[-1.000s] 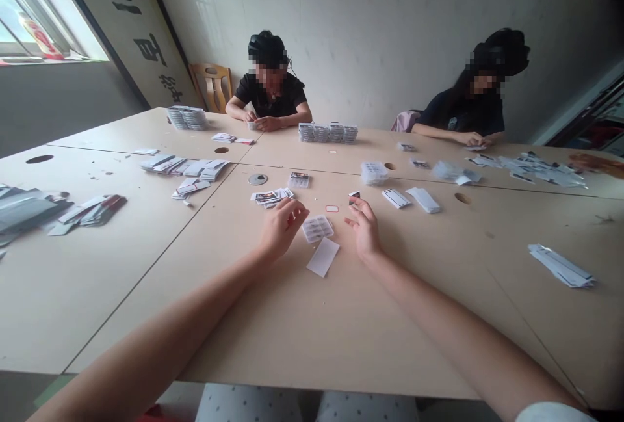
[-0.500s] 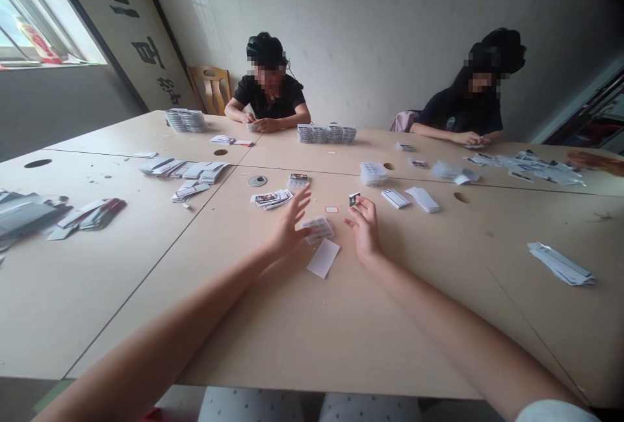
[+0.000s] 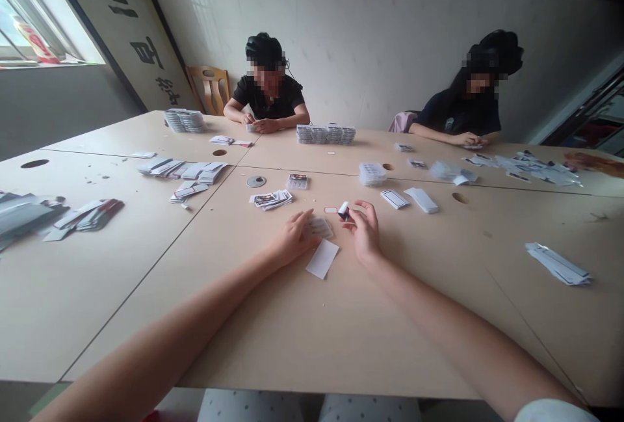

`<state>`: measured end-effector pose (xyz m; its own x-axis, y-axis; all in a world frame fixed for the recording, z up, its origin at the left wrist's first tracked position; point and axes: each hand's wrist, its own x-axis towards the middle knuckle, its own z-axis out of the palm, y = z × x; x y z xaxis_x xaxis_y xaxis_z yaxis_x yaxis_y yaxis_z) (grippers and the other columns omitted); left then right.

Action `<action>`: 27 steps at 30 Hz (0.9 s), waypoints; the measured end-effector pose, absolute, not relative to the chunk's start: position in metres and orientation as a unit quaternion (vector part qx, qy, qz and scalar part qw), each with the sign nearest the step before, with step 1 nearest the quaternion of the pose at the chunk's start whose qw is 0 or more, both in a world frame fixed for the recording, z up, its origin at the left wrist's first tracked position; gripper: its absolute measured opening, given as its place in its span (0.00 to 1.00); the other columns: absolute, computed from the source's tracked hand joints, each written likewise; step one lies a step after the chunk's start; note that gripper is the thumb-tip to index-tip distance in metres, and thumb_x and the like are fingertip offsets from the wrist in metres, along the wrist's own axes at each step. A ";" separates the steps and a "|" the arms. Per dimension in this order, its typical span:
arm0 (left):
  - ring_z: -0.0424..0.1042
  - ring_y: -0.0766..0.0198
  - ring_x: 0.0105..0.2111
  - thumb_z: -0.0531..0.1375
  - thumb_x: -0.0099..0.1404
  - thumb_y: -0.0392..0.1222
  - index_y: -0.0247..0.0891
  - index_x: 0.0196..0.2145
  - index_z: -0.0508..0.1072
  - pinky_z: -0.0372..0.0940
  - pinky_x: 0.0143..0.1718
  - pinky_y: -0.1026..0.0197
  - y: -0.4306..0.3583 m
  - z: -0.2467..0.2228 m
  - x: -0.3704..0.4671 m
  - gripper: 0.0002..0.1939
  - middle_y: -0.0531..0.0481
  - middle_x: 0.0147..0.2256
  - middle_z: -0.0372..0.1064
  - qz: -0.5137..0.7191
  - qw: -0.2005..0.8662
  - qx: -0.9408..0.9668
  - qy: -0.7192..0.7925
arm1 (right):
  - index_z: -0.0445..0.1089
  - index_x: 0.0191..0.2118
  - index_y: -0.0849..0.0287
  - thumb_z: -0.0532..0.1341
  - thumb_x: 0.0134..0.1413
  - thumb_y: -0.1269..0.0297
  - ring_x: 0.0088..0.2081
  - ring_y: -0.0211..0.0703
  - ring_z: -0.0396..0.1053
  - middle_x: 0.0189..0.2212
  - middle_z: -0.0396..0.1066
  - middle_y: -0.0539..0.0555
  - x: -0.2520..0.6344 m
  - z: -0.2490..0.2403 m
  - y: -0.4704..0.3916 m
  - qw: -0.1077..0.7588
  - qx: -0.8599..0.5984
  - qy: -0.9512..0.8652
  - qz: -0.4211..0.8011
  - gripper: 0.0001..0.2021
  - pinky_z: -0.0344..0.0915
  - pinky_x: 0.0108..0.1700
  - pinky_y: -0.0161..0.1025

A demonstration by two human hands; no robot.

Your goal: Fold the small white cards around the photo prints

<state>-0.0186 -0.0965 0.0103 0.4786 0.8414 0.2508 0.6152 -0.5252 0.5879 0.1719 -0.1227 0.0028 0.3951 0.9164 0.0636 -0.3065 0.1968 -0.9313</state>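
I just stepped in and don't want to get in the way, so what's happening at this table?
The right hand holds a small dark-and-white card in its fingers. The left hand is at a clear case, partly covering it, with a white slip just nearer the wearer. Beyond lie a pile of cards and a second case. Across the table, two people are also handling small things.

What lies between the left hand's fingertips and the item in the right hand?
In the head view, a red-edged label lies on the table between them, with a clear case slightly nearer the wearer.
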 end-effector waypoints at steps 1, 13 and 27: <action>0.67 0.51 0.52 0.61 0.60 0.50 0.37 0.60 0.59 0.64 0.51 0.50 -0.096 0.010 -0.018 0.34 0.37 0.54 0.66 0.258 0.220 0.835 0.433 | 0.62 0.44 0.54 0.62 0.47 0.61 0.31 0.40 0.71 0.31 0.73 0.49 0.172 0.003 -0.123 0.695 -0.460 -0.338 0.438 0.17 0.64 0.33 0.37; 0.68 0.56 0.45 0.65 0.51 0.38 0.41 0.54 0.65 0.66 0.44 0.55 -0.096 0.017 -0.017 0.32 0.44 0.48 0.64 0.292 0.240 0.776 0.505 | 0.70 0.29 0.59 0.70 0.38 0.59 0.28 0.35 0.66 0.27 0.70 0.49 0.171 0.000 -0.121 0.676 -0.446 -0.399 0.430 0.13 0.62 0.29 0.33; 0.67 0.65 0.31 0.65 0.50 0.43 0.38 0.45 0.68 0.62 0.29 0.65 -0.091 0.011 -0.018 0.24 0.50 0.35 0.68 0.418 0.474 0.640 0.437 | 0.69 0.28 0.59 0.64 0.49 0.49 0.28 0.36 0.68 0.32 0.75 0.53 0.170 0.003 -0.127 0.645 -0.446 -0.423 0.454 0.16 0.63 0.26 0.31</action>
<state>-0.0177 -0.0908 0.0112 0.2687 0.9557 0.1202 0.1625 -0.1680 0.9723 0.1699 -0.1268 0.0032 0.2290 0.9633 0.1403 -0.2090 0.1895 -0.9594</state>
